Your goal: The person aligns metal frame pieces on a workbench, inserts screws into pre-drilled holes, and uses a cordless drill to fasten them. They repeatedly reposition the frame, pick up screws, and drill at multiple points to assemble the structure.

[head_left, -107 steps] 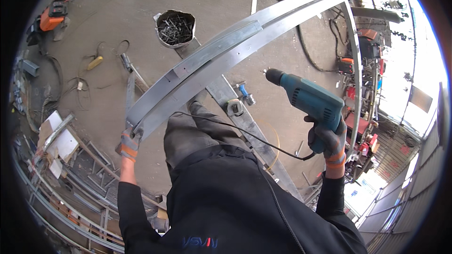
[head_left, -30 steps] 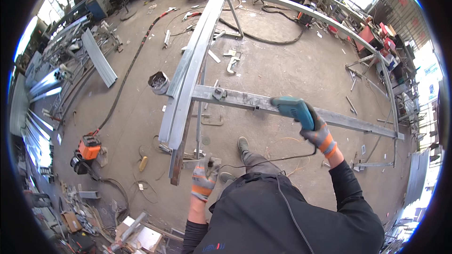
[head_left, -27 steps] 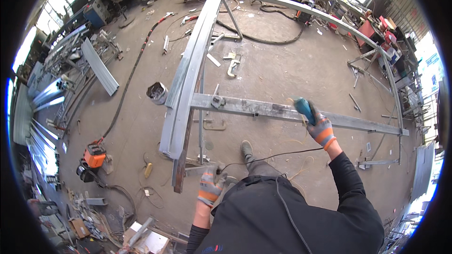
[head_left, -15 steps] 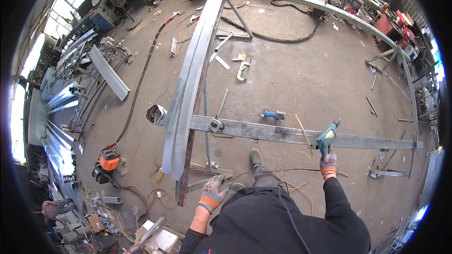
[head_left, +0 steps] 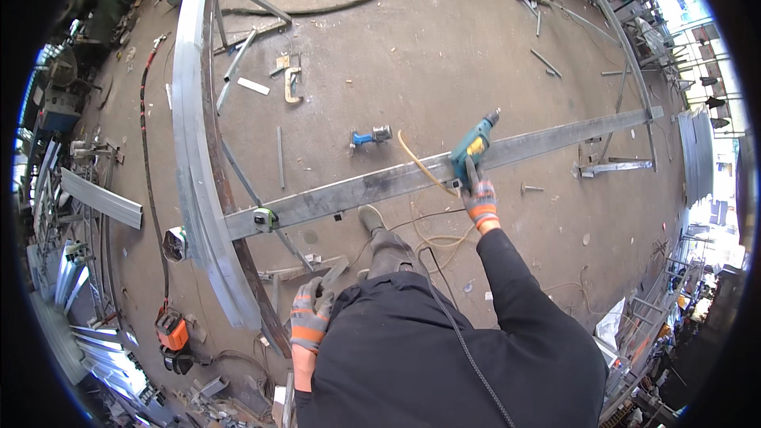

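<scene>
My right hand (head_left: pixel 480 200), in a grey and orange glove, grips a teal power drill (head_left: pixel 472 149) by its handle. The drill is over a long flat metal beam (head_left: pixel 372 188), its chuck pointing up and to the right; whether it touches the beam I cannot tell. My left hand (head_left: pixel 311 313), gloved alike, hangs beside my body with fingers loosely bent and apart, nothing visible in it. Near the beam's left end sits a tape measure (head_left: pixel 265 219). A blue cordless tool (head_left: pixel 371 137) lies on the floor beyond the beam.
Long silver metal profiles (head_left: pixel 208 214) lie along the frame's left side. A yellow clamp (head_left: pixel 293 85) rests on the floor past them. A black cord (head_left: pixel 456 321) runs over my body. An orange machine (head_left: pixel 171 330) stands at lower left, and a hammer-like tool (head_left: pixel 532 188) lies right of my hand.
The whole view has turned, so the beam now slants up to the right. My right hand still holds the drill over it. My left hand has come back closer to my body.
</scene>
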Available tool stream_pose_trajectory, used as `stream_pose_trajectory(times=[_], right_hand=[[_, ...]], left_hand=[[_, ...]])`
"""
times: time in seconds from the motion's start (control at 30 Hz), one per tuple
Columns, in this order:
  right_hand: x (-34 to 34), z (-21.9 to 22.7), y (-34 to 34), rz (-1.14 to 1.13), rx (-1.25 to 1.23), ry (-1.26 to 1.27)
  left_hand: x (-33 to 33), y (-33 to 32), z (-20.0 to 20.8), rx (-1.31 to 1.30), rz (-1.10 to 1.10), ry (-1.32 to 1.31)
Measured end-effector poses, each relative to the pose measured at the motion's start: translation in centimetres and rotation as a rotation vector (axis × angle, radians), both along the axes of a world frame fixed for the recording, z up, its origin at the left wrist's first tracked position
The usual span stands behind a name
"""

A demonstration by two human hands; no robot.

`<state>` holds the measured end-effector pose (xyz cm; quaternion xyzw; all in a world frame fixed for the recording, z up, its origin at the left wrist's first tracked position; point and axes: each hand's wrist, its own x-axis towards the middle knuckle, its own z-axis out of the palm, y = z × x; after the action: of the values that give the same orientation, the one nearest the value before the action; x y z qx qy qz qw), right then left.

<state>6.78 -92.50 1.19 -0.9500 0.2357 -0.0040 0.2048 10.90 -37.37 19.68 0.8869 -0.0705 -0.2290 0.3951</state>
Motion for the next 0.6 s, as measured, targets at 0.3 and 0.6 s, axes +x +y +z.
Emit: stream_pose_trajectory(times=[0.3,0.6], right_hand=[[1.9,-3.8,-2.2,-0.452,0.1,-0.023],[4.9,7.7,1.2,-0.307,0.701,-0.475]], left_hand=[[1.2,-0.2,-0.3,0.046,-0.025,0.04],[-3.4,2.6,-3.3,0.093,-0.064,0.106]])
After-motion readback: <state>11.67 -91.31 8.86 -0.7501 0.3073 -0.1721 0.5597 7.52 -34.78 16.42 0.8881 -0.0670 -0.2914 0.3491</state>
